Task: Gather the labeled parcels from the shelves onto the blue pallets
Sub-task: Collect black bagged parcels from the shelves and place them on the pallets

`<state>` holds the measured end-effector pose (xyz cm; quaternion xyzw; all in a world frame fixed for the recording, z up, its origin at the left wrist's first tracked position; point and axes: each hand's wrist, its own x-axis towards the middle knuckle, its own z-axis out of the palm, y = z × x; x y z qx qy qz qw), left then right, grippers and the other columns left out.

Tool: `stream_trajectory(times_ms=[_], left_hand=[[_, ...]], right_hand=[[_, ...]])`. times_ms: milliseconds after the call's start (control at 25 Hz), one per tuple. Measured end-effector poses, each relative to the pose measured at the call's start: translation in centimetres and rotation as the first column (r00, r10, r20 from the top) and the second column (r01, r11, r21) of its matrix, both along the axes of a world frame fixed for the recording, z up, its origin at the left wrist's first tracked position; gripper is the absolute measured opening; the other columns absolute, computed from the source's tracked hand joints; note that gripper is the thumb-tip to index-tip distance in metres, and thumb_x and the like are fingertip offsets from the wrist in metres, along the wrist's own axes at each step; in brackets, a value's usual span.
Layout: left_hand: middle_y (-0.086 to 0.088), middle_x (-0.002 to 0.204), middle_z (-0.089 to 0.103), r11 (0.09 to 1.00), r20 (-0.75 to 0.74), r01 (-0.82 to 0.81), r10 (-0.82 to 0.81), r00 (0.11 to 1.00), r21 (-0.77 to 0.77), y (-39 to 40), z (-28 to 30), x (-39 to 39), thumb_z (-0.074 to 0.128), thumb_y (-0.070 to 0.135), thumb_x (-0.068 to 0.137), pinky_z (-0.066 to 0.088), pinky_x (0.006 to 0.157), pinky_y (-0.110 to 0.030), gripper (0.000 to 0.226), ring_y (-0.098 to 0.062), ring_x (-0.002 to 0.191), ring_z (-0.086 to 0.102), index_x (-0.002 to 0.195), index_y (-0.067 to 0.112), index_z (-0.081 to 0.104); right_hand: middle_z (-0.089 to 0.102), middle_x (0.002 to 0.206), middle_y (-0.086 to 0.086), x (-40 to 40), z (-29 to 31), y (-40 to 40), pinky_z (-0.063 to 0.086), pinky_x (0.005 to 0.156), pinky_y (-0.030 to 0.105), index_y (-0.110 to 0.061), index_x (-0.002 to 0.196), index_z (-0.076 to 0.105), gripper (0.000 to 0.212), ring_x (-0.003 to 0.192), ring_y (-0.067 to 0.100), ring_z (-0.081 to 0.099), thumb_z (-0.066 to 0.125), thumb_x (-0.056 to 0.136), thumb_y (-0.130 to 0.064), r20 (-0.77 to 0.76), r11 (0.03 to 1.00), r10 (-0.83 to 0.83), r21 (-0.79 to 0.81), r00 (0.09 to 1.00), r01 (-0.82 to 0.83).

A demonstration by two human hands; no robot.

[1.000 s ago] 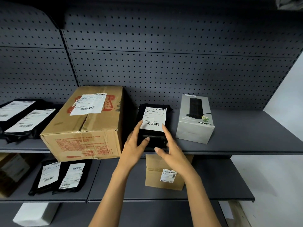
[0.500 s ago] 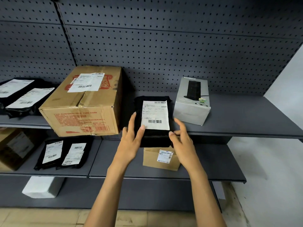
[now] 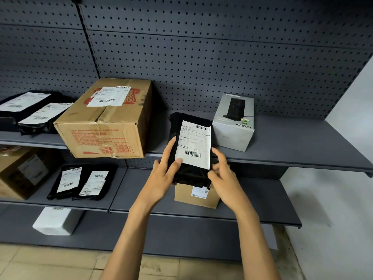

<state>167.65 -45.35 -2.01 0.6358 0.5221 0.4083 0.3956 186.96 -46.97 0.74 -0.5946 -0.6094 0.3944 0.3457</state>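
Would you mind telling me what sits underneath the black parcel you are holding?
Below the black parcel, held by the left hand and right hand, a small cardboard box rests on the lower shelf. The parcel covers the box's top; only its front and label show.

dark perforated back panel (image 3: 222,63), tan tiled floor (image 3: 50,263), pale wall (image 3: 343,199)

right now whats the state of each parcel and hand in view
black parcel: label up, held by both hands at the shelf edge
left hand: grips its left side
right hand: holds its right side
large carton: closed, overhanging the shelf
grey box: closed, on the shelf
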Motion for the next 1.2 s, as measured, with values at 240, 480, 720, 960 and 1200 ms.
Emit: stream_trajectory(times_ms=[240,480,720,960,1200], left_hand=[[0.036,0.152,0.038,0.990,0.119,-0.092,0.079,0.990,0.105,-1.3,1.4,-0.1,0.042,0.046,0.104,0.037,0.116,-0.058,0.054,-0.018,0.144,0.039,0.150,0.064,0.023],[0.022,0.165,0.027,0.937,0.154,-0.188,0.148,0.977,0.295,-3.7,4.2,-1.4,0.040,0.027,0.110,0.018,0.129,-0.044,0.053,-0.001,0.154,0.020,0.160,0.039,0.025],[0.021,0.165,0.027,0.882,0.219,-0.291,0.222,0.950,0.372,-6.5,6.0,-5.1,0.038,0.024,0.109,0.020,0.128,-0.033,0.054,0.001,0.153,0.021,0.160,0.034,0.024],[0.013,0.167,0.027,0.851,0.280,-0.390,0.302,0.911,0.351,-9.2,6.1,-12.1,0.041,0.034,0.107,0.023,0.126,-0.051,0.054,-0.015,0.155,0.026,0.159,0.042,0.025],[0.015,0.165,0.032,0.795,0.294,-0.507,0.423,0.857,0.333,-13.5,6.4,-20.3,0.041,0.035,0.106,0.029,0.125,-0.051,0.054,-0.012,0.153,0.032,0.157,0.046,0.026]], right_hand=[[0.065,0.100,-0.009,0.6,0.7,-0.8,0.047,0.090,0.021,-0.044,0.143,0.041,0.046,0.099,0.008,0.061,0.048,0.104,-0.020,-0.148,0.981,-0.075,0.166,0.986,0.100],[0.068,0.106,-0.001,-0.3,2.1,-1.2,0.052,0.102,0.048,-0.038,0.129,0.058,0.032,0.101,0.011,0.067,0.047,0.105,-0.019,-0.268,0.950,-0.077,0.272,0.960,0.152],[0.066,0.100,-0.011,-4.3,3.6,-1.6,0.053,0.098,0.051,-0.037,0.124,0.062,0.031,0.101,0.016,0.066,0.048,0.104,-0.018,-0.280,0.941,0.012,0.327,0.960,0.083],[0.066,0.094,-0.013,-11.2,4.5,-2.4,0.054,0.091,0.053,-0.032,0.120,0.064,0.029,0.094,0.014,0.066,0.048,0.104,-0.014,-0.264,0.933,0.140,0.358,0.954,-0.037],[0.069,0.107,-0.013,-20.2,4.8,-4.0,0.053,0.096,0.052,-0.038,0.115,0.065,0.023,0.103,0.009,0.065,0.048,0.105,-0.026,-0.259,0.914,0.278,0.366,0.925,-0.172]])
